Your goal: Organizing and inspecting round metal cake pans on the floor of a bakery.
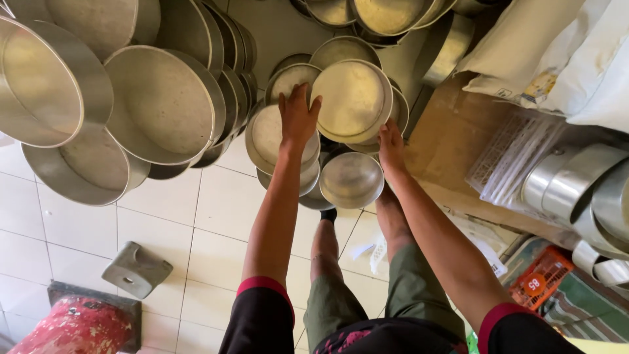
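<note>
the round, shallow, pale-bottomed aluminium cake tin (354, 98) sits on top of a leaning stack of similar round metal tins (288, 141), in the middle of the view above the tiled floor. it is tipped so that its open mouth faces the camera; being round it has no long axis, and its flat base points away and down into the pile. judged by its thin wall and dull metal, it should be light, stiff and somewhat slick, prone to clatter and slide off its neighbours; the rolled rim looks like the safest place to take hold.

the left hand (298, 117) lies spread, fingers extended, on the tin's left rim and across the edge of the tin beside it; it is flat and unclenched, pressing rather than gripping. the right hand (391, 145) rests against the lower right rim of the same tin, fingers curled along the edge; whether it truly grips cannot be told.

below hangs a smaller shiny steel bowl-shaped tin (352, 179). to the left, large deep round aluminium pans (160, 105) lean in rows. to the right lie a white plastic lattice tray (508, 157), pale sacks (557, 52) and an orange crate (544, 275). a grey metal block (136, 269) sits on the white floor tiles (216, 196).
</note>
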